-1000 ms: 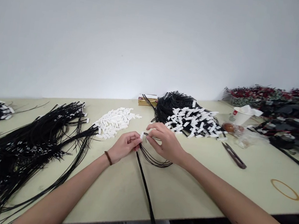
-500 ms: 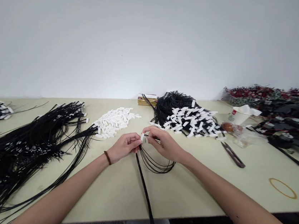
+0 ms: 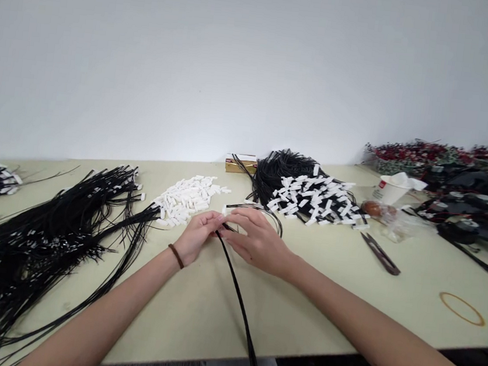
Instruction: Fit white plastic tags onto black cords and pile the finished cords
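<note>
Over the middle of the table, my left hand (image 3: 197, 235) pinches a bundle of black wires (image 3: 238, 291) near its upper end. Beside it, my right hand (image 3: 261, 242) is closed with bent fingers around wires at the same spot; its fingertips are partly hidden. A white connector (image 3: 224, 209) shows just above the fingers of both hands. Some black wires loop out behind my right hand. The rest of the bundle hangs down over the front table edge. A heap of loose white connectors (image 3: 187, 198) lies just beyond my left hand.
Long black wires (image 3: 38, 247) lie piled on the left. Behind my right hand sit wires with white connectors (image 3: 316, 200) and a small gold box (image 3: 241, 165). Rightward are snips (image 3: 380, 254), a rubber band (image 3: 461, 309), a paper cup (image 3: 388, 190) and a plastic bag (image 3: 398, 224).
My hands have shifted slightly left, and the right fingers have moved lower around the wires. The wire loop has swung from below my right hand to behind it.
</note>
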Tool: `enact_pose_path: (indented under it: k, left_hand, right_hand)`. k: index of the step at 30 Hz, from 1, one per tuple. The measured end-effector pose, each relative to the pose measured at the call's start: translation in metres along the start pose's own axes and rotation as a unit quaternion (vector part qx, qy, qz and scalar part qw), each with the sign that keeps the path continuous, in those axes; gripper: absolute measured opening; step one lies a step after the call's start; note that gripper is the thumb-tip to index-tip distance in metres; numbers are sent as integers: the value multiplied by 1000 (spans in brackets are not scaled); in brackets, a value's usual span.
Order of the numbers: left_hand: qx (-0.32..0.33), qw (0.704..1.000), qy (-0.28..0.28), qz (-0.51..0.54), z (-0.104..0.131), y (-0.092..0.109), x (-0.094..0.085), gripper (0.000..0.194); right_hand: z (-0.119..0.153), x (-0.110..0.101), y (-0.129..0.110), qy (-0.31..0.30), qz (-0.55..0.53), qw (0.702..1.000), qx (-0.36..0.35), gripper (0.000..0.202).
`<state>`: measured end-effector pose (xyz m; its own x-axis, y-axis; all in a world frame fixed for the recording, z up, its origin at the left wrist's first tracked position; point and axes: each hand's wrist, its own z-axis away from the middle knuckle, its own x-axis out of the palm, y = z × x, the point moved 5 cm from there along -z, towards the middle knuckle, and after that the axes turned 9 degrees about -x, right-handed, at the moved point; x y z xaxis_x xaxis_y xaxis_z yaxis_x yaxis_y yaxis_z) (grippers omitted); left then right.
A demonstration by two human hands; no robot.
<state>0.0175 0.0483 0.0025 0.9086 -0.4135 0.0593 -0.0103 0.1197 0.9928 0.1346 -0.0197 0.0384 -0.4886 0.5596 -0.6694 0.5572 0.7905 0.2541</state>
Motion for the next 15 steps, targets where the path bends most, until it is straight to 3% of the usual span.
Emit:
enact_pose_path:
  k: [15]
  left_hand:
    - [-59,981,-80,167,0,-7,8,20]
  right_hand:
    - [7,11,-4,60,78,993,-60,14]
